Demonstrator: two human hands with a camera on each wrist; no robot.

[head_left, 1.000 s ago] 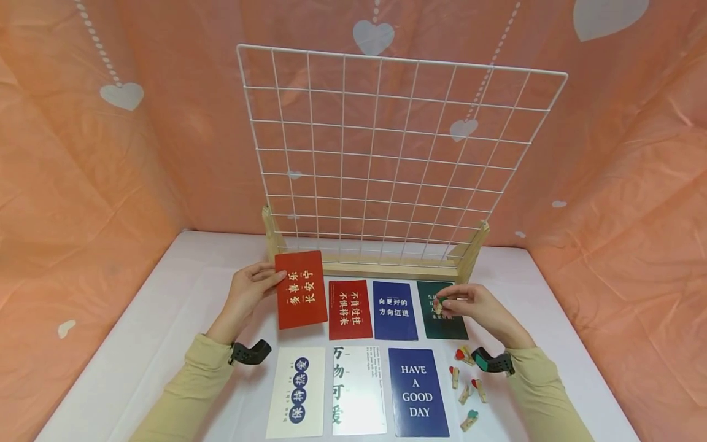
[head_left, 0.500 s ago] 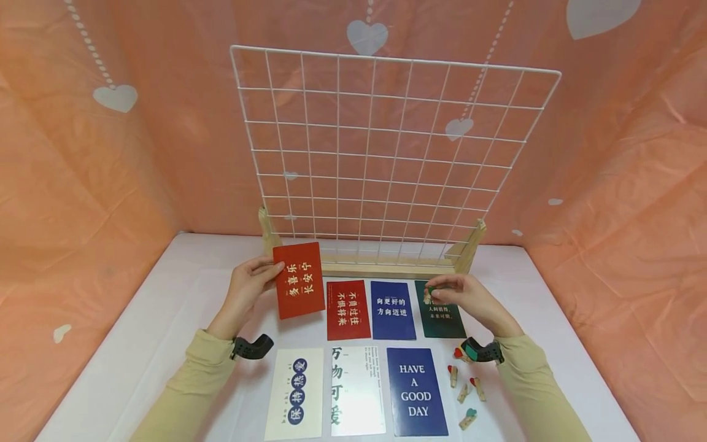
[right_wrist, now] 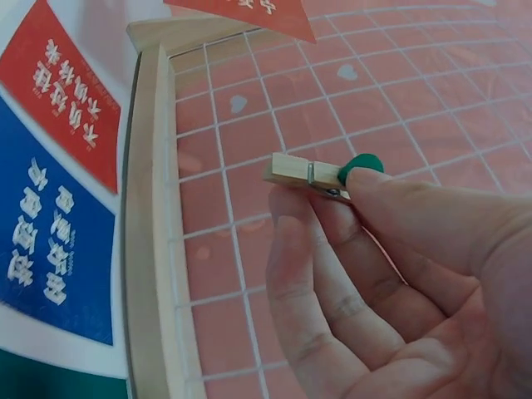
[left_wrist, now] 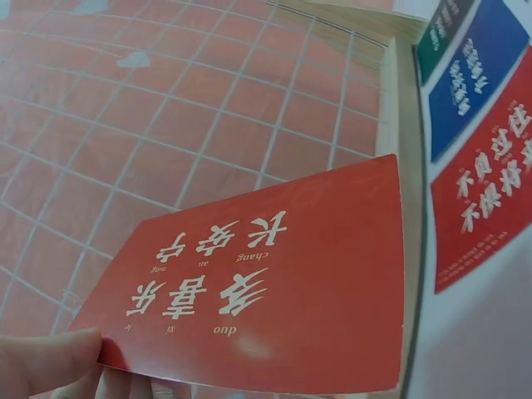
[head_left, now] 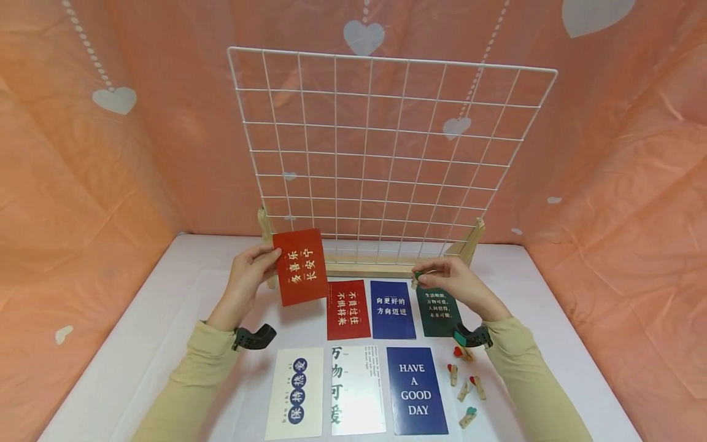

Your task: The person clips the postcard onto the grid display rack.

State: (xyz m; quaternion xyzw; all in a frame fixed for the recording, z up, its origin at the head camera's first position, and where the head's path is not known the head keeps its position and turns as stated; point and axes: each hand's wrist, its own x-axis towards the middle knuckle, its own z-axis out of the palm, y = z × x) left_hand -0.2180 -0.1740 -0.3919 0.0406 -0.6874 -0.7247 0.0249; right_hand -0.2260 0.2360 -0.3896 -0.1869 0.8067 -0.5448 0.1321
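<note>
Left hand (head_left: 247, 279) lifted off the white tabletop (head_left: 166, 319), thumb and fingers pinching the left edge of a red rectangular card with gold Chinese lettering (head_left: 299, 266), held tilted just in front of the lower left of the white wire grid panel (head_left: 386, 147), not yet touching it as far as can be told. Right hand (head_left: 450, 283) pinching a small wooden clothespin with a green heart (right_wrist: 320, 174) between thumb and forefinger, raised near the wooden base rail of the grid (head_left: 367, 269), apart from the card.

Nothing hung on the grid so far: every cell bare. By judgement, only the first card in hand, with clipping not yet begun.

Lying flat on the tabletop:
- a second red card (head_left: 348, 309)
- a blue card with white Chinese lettering (head_left: 393, 309)
- a dark green card (head_left: 440, 312)
- a cream card with blue dots (head_left: 296, 393)
- a white card with large green characters (head_left: 358, 389)
- a blue card reading HAVE A GOOD DAY (head_left: 416, 390)

Spare heart-topped wooden clothespins (head_left: 465, 385) scattered right of the blue card. Six cards left to hang, by the look of it.
</note>
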